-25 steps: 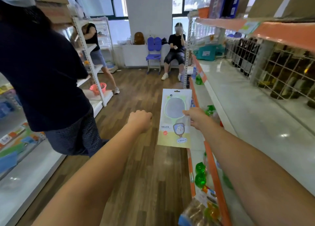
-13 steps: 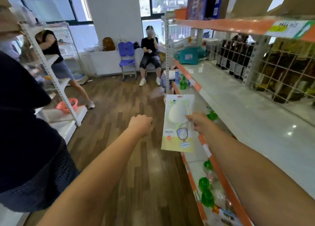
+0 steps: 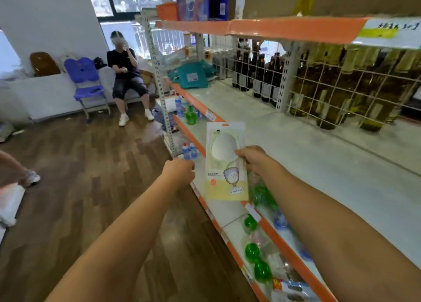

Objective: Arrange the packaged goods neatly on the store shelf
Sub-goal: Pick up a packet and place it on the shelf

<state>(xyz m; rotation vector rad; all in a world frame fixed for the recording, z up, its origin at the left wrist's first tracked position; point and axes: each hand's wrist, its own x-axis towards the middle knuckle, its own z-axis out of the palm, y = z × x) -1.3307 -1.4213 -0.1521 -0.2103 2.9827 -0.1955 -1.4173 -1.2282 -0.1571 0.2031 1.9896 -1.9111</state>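
Left hand: the left hand (image 3: 180, 173) is held out over the brown wood-plank floor (image 3: 79, 187), just left of the packet. Its fingers are curled into a loose fist and nothing is seen in them. Contact with the packet's left edge cannot be made out.

Packet: the flat pale-green and yellow plastic-and-card packet with a round white mirror-like item and a cartoon picture (image 3: 226, 162) is held upright in the air. Its long axis runs vertically, hang-tab uppermost, printed face toward the camera. It is not yet on any shelf — it hangs in front of the orange-edged lip of the shelving.

Right hand: the right hand (image 3: 254, 161) is closed on the packet's right edge at about mid-height, the thumb laid on the front face, the other fingers hidden behind.

Target shelf: the broad white metal shelf with orange front strip (image 3: 319, 165) lies to the right of and beyond the packet, largely bare near the hand.

Deciding relation: the shelf surface is judged nearer to the right hand, so the packet would be carried rightward and away — the left hand is the farther one.

Lower shelves: green round-bodied plastic bottles (image 3: 251, 252) are seen below the packet.
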